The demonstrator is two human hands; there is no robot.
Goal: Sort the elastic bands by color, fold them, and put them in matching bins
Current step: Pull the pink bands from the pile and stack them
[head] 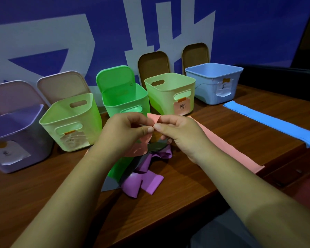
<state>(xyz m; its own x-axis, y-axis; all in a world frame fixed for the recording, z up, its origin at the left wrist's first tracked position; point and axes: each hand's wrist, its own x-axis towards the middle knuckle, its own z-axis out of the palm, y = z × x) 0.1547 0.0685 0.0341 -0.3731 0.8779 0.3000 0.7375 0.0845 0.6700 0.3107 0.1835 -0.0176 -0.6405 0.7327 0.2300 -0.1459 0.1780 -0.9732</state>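
Both hands clenched on one end of the salmon-pink flat elastic band [238, 155]: left hand [122, 135] and right hand [183, 136] each pinched it between thumb and forefinger, thumb tips almost touching. The pinched end was held above the surface, curled over at the top. The rest of the band lay flat on the brown wood-grain surface [43, 185], running under the right wrist toward the front-right edge.

A row of five open plastic bins stood along the back edge, left to right:
- lilac bin [25, 140], paper label on its front
- pale green bin [89, 113], labelled
- bright green bin [125, 99]
- yellow-green bin [168, 97], pink label
- light blue bin [208, 86], white label, nearest the back-right corner

(Label writing too small to read.) Lids stood upright behind the bins.

A light blue flat band [276, 122] lay stretched out by the right edge, well apart from the hands.

Below the hands, mid-surface, was a loose pile: a bright green band [120, 169], a dark grey band [156, 146] across it, a crumpled purple band [150, 179] nearest the front edge, and a pale grey piece [108, 185] underneath at the left of the pile.

A blue-and-white banner [150, 24] hung behind the bins.
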